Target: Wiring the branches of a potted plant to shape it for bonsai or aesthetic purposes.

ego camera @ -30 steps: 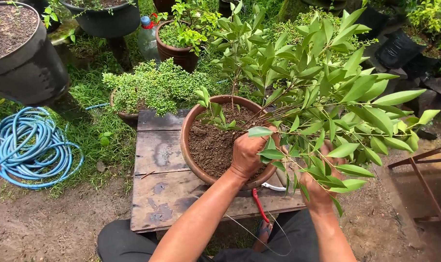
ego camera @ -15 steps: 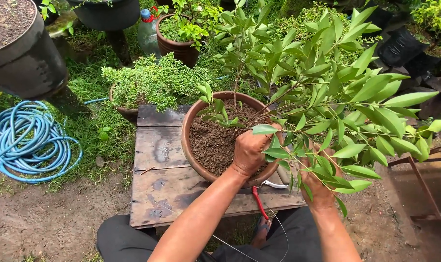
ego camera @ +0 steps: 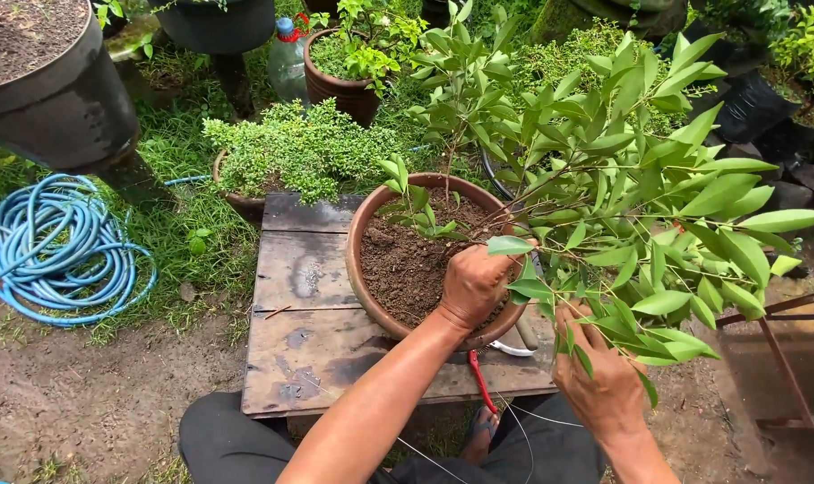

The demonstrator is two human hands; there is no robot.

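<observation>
A leafy young plant with thin woody stems and long, glossy, pointed leaves grows out of a round terracotta pot filled with dark, crumbly soil; the pot stands on a low table of weathered grey planks stained with damp patches. The left hand is clenched around the base of the stems at the near edge of the soil, fingers curled tight. The right hand is out beside the pot rim among the drooping foliage, gripping a slender leafy branch between fingers and thumb. Just beneath the pot's near edge lies a pair of red-handled cutters on the planks, and fine pale wire loops down over the person's dark trousers. Behind the pot sits a low shrub with tiny dense leaves in a shallow container, then a ribbed brown pot and a clear plastic bottle. To the left, a coiled blue hose lies on grass beside a large black tub.
</observation>
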